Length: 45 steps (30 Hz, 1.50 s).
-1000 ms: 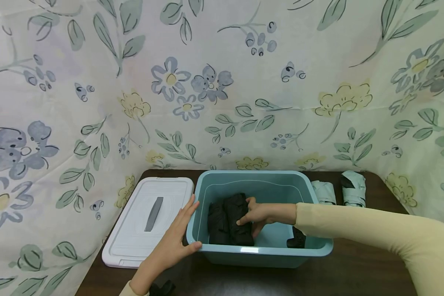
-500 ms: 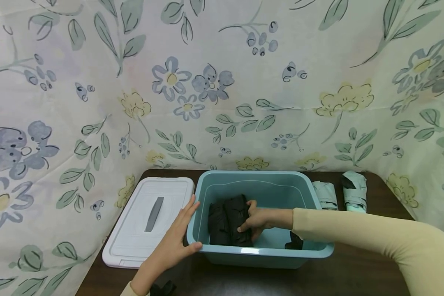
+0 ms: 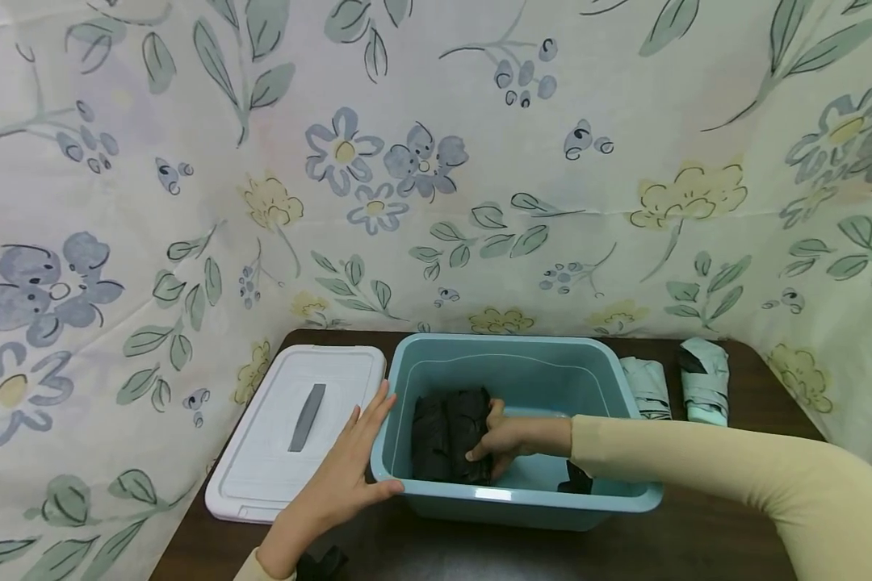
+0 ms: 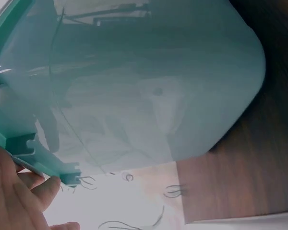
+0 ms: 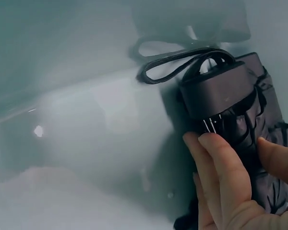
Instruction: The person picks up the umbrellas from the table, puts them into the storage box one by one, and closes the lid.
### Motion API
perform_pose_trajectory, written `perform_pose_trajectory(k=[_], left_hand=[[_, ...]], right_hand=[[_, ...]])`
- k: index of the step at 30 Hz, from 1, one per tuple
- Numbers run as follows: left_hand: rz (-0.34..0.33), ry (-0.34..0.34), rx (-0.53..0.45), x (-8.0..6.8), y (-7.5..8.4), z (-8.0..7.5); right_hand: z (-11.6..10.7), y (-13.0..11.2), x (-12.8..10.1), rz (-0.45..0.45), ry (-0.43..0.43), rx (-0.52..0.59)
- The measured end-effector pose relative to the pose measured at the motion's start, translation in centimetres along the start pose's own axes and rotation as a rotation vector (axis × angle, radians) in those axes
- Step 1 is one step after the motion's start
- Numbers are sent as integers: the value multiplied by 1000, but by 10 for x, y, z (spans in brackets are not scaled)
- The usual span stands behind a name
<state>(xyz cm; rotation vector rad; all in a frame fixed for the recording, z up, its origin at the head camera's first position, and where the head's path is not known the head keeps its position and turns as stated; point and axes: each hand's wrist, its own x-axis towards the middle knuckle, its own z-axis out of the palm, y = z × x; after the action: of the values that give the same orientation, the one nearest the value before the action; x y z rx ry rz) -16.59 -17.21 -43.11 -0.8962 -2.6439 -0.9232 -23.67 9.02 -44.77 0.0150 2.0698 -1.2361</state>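
Two folded black umbrellas lie side by side at the left end of a blue plastic bin [image 3: 538, 496]. My right hand [image 3: 505, 442] grips the right-hand umbrella [image 3: 467, 424], thumb on its top and fingers down its side. In the right wrist view this umbrella [image 5: 221, 91] shows its dark handle end and a looped wrist strap [image 5: 165, 72]. The other umbrella [image 3: 429, 444] lies against its left side. My left hand [image 3: 345, 468] rests on the bin's left front corner, fingers stretched along the rim and thumb on the front edge.
A white lid [image 3: 262, 468] with a grey handle [image 3: 308, 417] lies left of the bin. Right of it, two pale green folded umbrellas [image 3: 647, 387] [image 3: 705, 383] lie on the dark wooden table [image 3: 727, 532]. Floral cloth [image 3: 523, 266] hangs behind the table.
The head view has shifted slightly. My right hand and the umbrella it grips have settled slightly lower in the bin. My left hand stays on the rim.
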Motion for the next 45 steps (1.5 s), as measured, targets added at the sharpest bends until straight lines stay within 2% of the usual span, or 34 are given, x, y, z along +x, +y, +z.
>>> perform_pose_trajectory(k=[5,9,21,28,34,41,45], left_hand=[[28,-1,39,1,2,0],[30,-2,24,0,2,0],[-29,-68,3,0,5,-5],[-47,-79,13,0,8,-6],[-32,-77,17,0,6,-7],[-45,-87,5,1,8,-8],[-53,-92,8,1,8,-8]], right_hand=[[3,1,-2,-14,-1,-18],[5,1,-2,-24,-7,-38],[6,-2,0,-17,25,-96],[0,-5,-5,7,41,-68],[-7,-10,-9,38,-2,-48],[-15,-13,-15,72,-87,-66],[-18,-17,-18,79,-101,-54]])
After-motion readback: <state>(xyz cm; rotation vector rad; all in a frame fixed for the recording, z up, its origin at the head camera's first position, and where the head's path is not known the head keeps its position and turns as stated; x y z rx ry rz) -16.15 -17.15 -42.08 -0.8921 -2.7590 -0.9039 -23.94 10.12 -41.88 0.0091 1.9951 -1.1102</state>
